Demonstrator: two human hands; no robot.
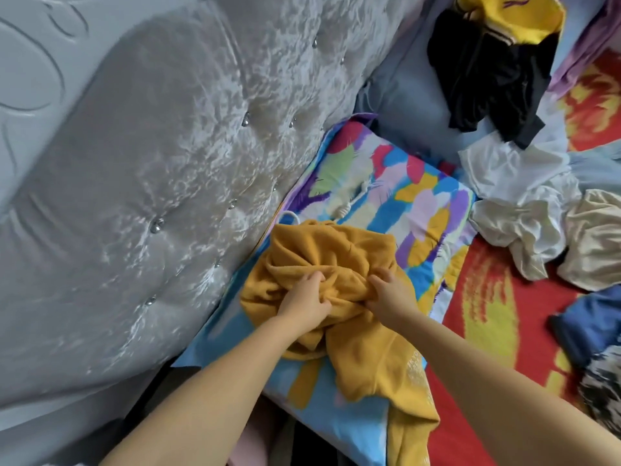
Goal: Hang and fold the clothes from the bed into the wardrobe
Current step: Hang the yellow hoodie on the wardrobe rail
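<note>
A mustard-yellow garment [356, 348] lies crumpled on a multicoloured pillow [396, 193] beside the headboard. My left hand [304, 299] grips a bunch of its fabric near the middle. My right hand [391, 295] grips the same garment just to the right. Part of the garment trails down toward the lower edge of the view. More clothes lie on the bed: a black garment [487, 79] with a yellow one [514, 18] at the top right, white and cream garments [527, 196] at the right, a blue one [591, 327] lower right.
A grey tufted velvet headboard [161, 169] fills the left side. The bed has a red and yellow patterned cover [484, 297]. A pale blue pillow [406, 82] lies beyond the multicoloured one. A black-and-white patterned item [605, 388] sits at the right edge.
</note>
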